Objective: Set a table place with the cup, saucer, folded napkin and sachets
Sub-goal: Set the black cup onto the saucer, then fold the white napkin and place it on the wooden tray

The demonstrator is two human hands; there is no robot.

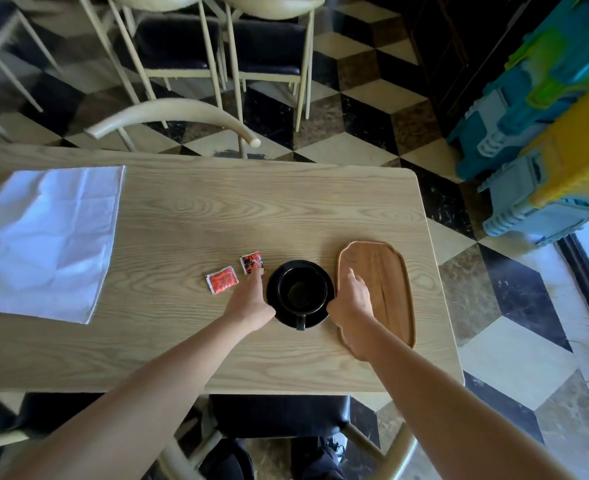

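**Q:** Both forearms reach in from the near edge; where do the hands end up?

**R:** Either side of the black saucer (300, 318). Left hand (249, 301) lies at its left rim, fingers extended and close together, tips touching the nearer sachet (251, 262). Right hand (351, 301) lies at its right rim, over the edge of the wooden tray (386, 271), fingers loosely spread. Whether either hand actually grips the rim cannot be told.

**Q:** And the task's pieces?

**R:** Black cup (302, 289) stands upright on the saucer, handle pointing toward the person. Second sachet (221, 279) lies just left of the first. White napkin (52, 237) lies well apart at the far left of the table (216, 209), opened flat and creased, not yet folded.

**Q:** Which relation governs the coming move?

**R:** Probably this: the saucer sits between the two hands, equally near each, so a two-handed shift is open. The napkin lies leftward, nearer the left hand.
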